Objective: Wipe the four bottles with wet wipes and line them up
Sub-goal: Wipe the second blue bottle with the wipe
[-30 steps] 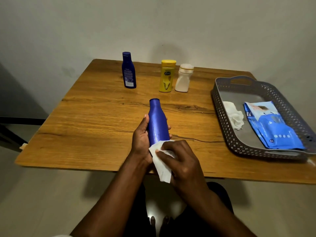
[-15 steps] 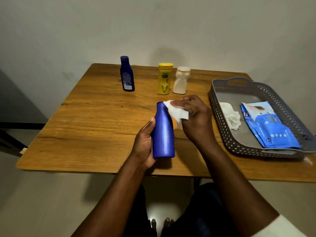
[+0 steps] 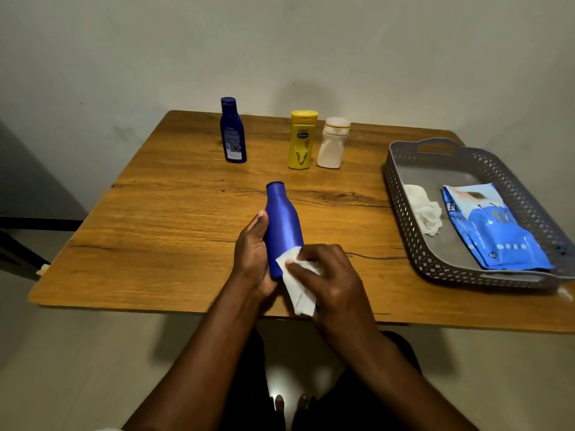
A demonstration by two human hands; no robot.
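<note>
Near the worktop's (image 3: pixel 155 213) lower edge, the left hand (image 3: pixel 253 253) grips the blue bottle (image 3: pixel 283 225); the right hand (image 3: pixel 329 281) pinches a wet wipe (image 3: pixel 298 290) against its base. Bare wood spreads centre-left; the tray (image 3: pixel 404 213) fills the right.

wet-wipes pack (image 3: pixel 491 231) with "72" near its front edge (other print too small)
</note>
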